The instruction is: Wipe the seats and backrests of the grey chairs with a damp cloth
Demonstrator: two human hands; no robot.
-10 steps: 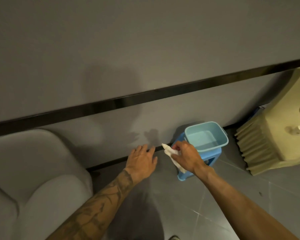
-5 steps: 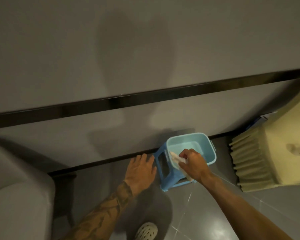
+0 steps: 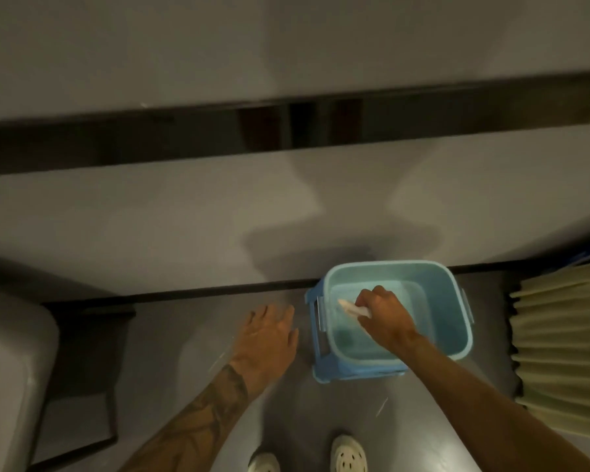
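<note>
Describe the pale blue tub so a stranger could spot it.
Follow the grey wall to the floor. Between the grey chair and the ribbed beige stack, the tub sits on a darker blue stool. Only it is hollow, the right hand holding a white cloth inside.

On your grey floor [image 3: 191, 338] a blue plastic stool [image 3: 338, 371] stands just beside the dark skirting [image 3: 218, 290] of the grey wall [image 3: 150, 219]. A black band [image 3: 116, 144] crosses that wall higher up. At your right, near the stool, sits a beige pleated object [image 3: 559, 352], kind undetermined.
</note>
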